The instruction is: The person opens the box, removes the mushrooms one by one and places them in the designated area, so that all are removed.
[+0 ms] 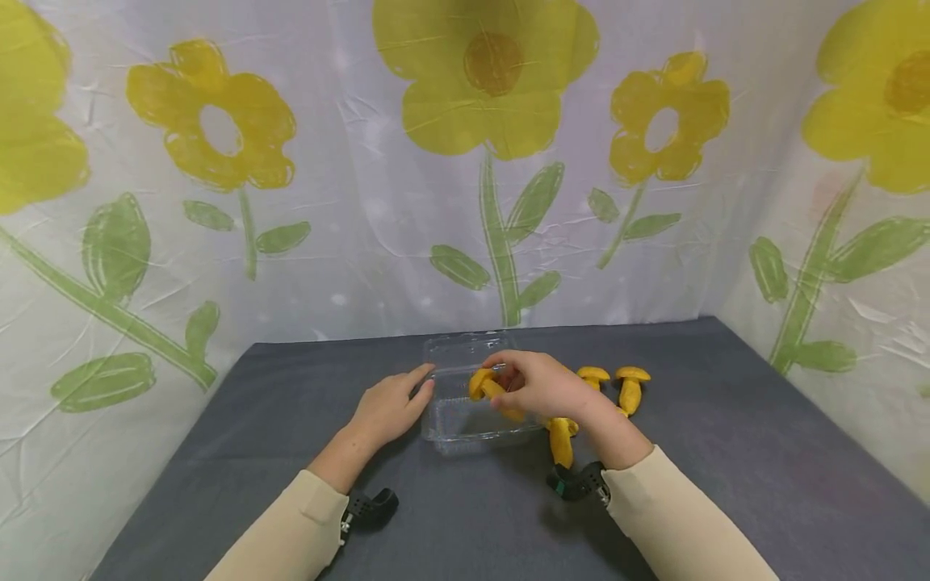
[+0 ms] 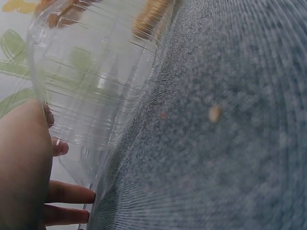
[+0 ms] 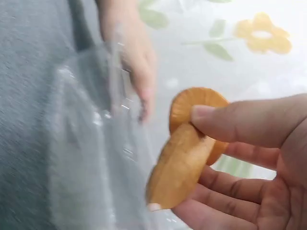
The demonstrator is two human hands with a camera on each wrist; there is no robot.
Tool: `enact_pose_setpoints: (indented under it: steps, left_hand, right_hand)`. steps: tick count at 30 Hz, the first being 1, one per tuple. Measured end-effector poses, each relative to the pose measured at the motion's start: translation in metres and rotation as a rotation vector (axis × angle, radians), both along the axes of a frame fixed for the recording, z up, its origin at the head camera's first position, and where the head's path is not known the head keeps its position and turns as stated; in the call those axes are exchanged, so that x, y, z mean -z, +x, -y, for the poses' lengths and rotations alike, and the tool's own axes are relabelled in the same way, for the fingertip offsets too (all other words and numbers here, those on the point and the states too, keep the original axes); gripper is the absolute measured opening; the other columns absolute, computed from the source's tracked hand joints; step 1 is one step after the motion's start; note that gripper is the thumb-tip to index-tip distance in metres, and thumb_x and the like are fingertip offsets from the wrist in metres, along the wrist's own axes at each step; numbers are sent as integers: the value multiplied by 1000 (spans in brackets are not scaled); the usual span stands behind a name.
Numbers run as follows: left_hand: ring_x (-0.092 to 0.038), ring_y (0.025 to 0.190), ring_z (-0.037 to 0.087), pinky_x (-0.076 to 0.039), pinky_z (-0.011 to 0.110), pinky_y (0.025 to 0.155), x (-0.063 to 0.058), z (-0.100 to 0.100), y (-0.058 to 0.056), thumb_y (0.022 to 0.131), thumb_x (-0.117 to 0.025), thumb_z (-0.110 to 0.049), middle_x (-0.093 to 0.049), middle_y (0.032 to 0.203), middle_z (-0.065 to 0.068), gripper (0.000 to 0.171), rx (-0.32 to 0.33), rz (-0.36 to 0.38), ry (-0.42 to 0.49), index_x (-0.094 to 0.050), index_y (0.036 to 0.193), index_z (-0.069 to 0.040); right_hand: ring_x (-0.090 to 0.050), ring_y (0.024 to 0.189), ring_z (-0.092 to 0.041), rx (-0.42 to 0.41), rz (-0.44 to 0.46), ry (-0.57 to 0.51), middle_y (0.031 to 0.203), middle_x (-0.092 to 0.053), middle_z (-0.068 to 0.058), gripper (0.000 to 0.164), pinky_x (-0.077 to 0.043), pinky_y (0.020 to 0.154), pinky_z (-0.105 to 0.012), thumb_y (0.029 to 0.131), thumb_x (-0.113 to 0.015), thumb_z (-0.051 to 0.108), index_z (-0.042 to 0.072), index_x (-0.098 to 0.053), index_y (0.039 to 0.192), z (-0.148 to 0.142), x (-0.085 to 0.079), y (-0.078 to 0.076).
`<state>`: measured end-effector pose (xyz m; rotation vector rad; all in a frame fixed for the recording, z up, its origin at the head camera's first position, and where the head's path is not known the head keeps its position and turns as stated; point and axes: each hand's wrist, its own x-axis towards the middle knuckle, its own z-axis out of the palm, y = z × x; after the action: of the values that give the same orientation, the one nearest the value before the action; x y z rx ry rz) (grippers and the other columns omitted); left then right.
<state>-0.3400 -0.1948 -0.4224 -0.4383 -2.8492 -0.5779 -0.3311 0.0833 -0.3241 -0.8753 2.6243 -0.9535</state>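
Note:
A clear plastic clamshell container (image 1: 454, 420) stands on the table with its lid raised at the back. My left hand (image 1: 388, 407) is at its left side; in the left wrist view, straight fingers (image 2: 72, 192) lie along the plastic edge. Over the container, my right hand (image 1: 545, 383) pinches a yellow-orange mushroom (image 3: 180, 163) between thumb and fingers. Its ribbed cap and pale-tipped stem show in the right wrist view. Several similar mushrooms lie right of the container, among them one mushroom (image 1: 561, 444) by the right wrist and another mushroom (image 1: 631, 390) farther right.
Dark grey cloth (image 1: 291, 452) covers the table. A white curtain (image 1: 349, 242) printed with yellow flowers closes off the back and sides. Small crumbs (image 2: 214, 113) lie on the cloth near the left hand. Each wrist wears a black strap.

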Motion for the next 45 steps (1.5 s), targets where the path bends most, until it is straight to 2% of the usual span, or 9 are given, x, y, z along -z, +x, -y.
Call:
enact_pose_setpoints:
  steps: [8,14,22,26,30,35,39,42,45]
  left_hand:
    - [-62,123,37,-53,59,93,1,1,0,110,-42,-41,-62,141,14,51,2,-10,-5,-50,154,-16]
    - [-62,123,37,-53,59,93,2,4,-1,111,-42,-41,-62,141,14,51,4,-14,4,-50,154,-16]
    - [-63,122,37,-53,59,93,1,3,-2,111,-42,-40,-63,140,14,51,8,-17,13,-51,154,-15]
    - [-63,121,37,-54,59,91,2,2,-2,111,-42,-40,-63,139,14,51,5,-21,13,-51,154,-15]
    - [-63,121,38,-54,59,91,3,3,-1,110,-43,-40,-62,140,15,51,-2,-14,13,-51,154,-15]
    - [-62,123,38,-53,59,94,1,7,-1,111,-41,-41,-61,141,15,51,-8,-11,8,-50,154,-14]
    - [-61,124,39,-52,60,94,1,10,0,111,-42,-39,-61,141,15,51,-19,-8,12,-50,154,-15]
    - [-62,123,39,-52,60,94,3,12,0,110,-43,-39,-61,141,15,50,-20,-9,15,-50,154,-14]
    - [-61,123,38,-52,59,94,5,12,-1,111,-41,-41,-61,141,15,51,-19,-6,16,-50,155,-15]
  right_hand:
    - [-63,87,-24,32,139,-27,98,-68,-5,45,-55,76,-42,90,-81,13,14,-60,129,-29,-16,-3]
    - [-62,78,-27,89,196,-18,95,-68,-9,41,-52,68,-39,89,-79,8,9,-55,122,-58,-28,-7]
    - [-57,73,-24,260,210,116,96,-65,-12,41,-45,63,-35,86,-78,7,6,-51,117,-108,-37,-8]
    - [-48,67,-21,341,225,171,89,-58,-10,43,-40,62,-36,81,-77,3,5,-50,114,-131,-32,-9]
    - [-38,62,-17,394,320,164,80,-47,-7,42,-38,61,-34,78,-72,-3,2,-45,111,-145,-25,-9]
    - [-32,59,-15,419,441,129,72,-37,-4,28,-34,60,-32,83,-64,-7,4,-40,92,-155,-11,-12]
    - [-26,54,-11,456,528,77,62,-34,1,26,-30,55,-28,84,-60,-8,8,-40,81,-157,5,-20]
    - [-24,52,-9,479,563,68,58,-33,4,29,-29,53,-25,84,-60,-9,11,-43,73,-155,12,-25]
    - [-26,51,-10,472,521,157,59,-34,3,31,-30,52,-25,87,-62,-5,13,-45,69,-153,12,-27]
